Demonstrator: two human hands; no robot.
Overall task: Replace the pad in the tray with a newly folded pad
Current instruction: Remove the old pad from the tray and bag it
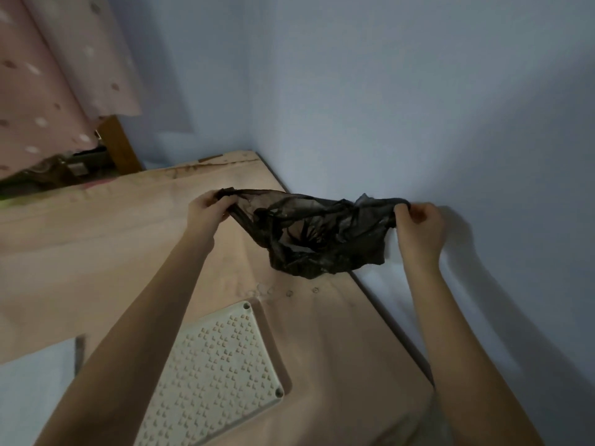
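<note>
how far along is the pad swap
Early, by the look of it. Done: nothing that shows; no fresh folded pad is in view. In hand: the left hand and right hand each pinch an edge of a thin black bag, stretched between them above the floor, likely for the old pad. Left: the perforated white tray lies below them; whether a pad lies under it cannot be told.

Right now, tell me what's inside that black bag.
Unclear. The black bag, held by the left hand and right hand, is semi-sheer; only dark folds show, and crumpled plastic hides any contents.
</note>
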